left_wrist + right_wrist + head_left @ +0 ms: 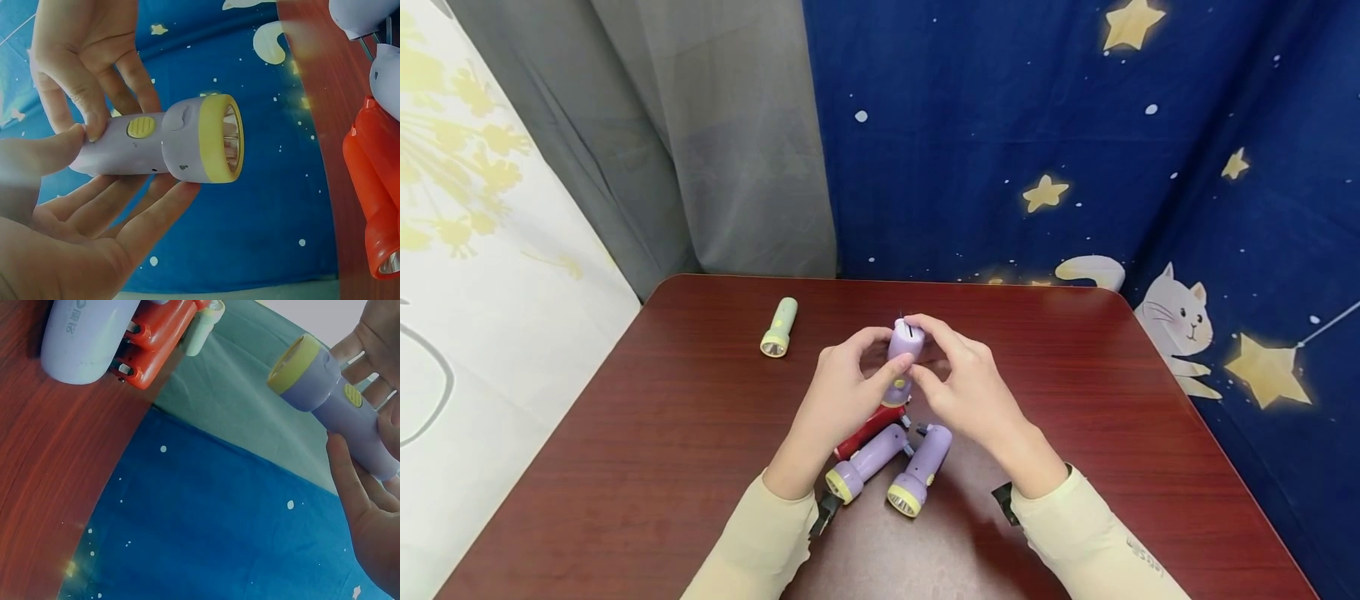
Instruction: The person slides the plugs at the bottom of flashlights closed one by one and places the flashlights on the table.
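Observation:
Both hands hold a purple flashlight [907, 339] above the table, its tail end up and its yellow-rimmed head [215, 139] down. My left hand [842, 387] grips one side, fingers along the barrel and thumb on the near face. On the opposite side, my right hand [964, 385] holds it with fingertips and thumb near the tail. A yellow switch [141, 127] shows on the barrel. A dark slot marks the tail end. Below the hands lie two more purple flashlights [871, 460] with yellow rims, beside red flashlights [164, 340] partly hidden in the head view.
A pale green flashlight [779, 327] with a yellow rim lies alone toward the back left of the dark red wooden table [647, 433]. Grey and blue star-patterned curtains [970, 150] hang behind the table's far edge.

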The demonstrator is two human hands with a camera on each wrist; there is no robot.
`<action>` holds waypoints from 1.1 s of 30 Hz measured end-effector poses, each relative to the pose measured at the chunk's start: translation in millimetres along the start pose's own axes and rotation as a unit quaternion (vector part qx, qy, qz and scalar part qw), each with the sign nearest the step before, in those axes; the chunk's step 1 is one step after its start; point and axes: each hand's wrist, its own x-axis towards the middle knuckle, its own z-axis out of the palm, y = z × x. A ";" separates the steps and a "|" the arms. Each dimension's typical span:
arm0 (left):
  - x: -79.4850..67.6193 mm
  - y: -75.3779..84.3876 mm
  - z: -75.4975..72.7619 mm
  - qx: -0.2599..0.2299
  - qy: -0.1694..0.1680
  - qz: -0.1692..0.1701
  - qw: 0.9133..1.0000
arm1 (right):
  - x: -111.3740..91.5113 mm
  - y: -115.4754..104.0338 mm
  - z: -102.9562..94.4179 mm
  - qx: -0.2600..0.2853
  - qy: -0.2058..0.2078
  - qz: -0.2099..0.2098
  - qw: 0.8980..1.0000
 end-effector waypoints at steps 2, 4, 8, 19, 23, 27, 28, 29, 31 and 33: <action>0.4 -0.2 0.4 -0.003 0.000 0.001 1.000 | -0.2 0.3 0.2 -0.004 0.006 -0.008 1.000; 0.5 0.1 0.4 -0.006 0.002 0.003 1.000 | 0.1 0.8 0.2 -0.007 0.011 -0.016 1.000; 0.7 1.5 0.3 -0.005 0.004 0.003 1.000 | 1.5 2.1 0.3 -0.007 0.018 -0.027 0.999; 0.6 4.0 2.1 -0.001 0.015 -0.001 1.000 | 0.3 0.1 -0.5 -0.023 0.026 -0.024 0.999; 0.3 3.8 2.5 0.005 0.015 -0.001 1.000 | -0.3 -0.2 -0.1 -0.019 0.031 -0.024 0.999; -0.1 4.0 2.2 0.011 0.017 0.002 1.000 | -0.5 -0.1 0.3 -0.016 0.036 -0.026 0.999; -0.2 4.1 2.1 0.011 0.018 0.002 1.000 | -0.6 -0.1 0.4 -0.015 0.037 -0.026 0.999; -0.3 4.1 2.1 0.011 0.018 0.002 1.000 | -0.7 -0.2 0.4 -0.014 0.037 -0.025 0.999; -0.4 4.4 2.1 0.012 0.017 0.001 1.000 | -1.0 -0.5 0.4 -0.010 0.036 -0.022 0.999; -0.4 4.8 2.1 0.014 0.017 -0.002 1.000 | -1.4 -0.8 0.3 -0.005 0.035 -0.017 0.999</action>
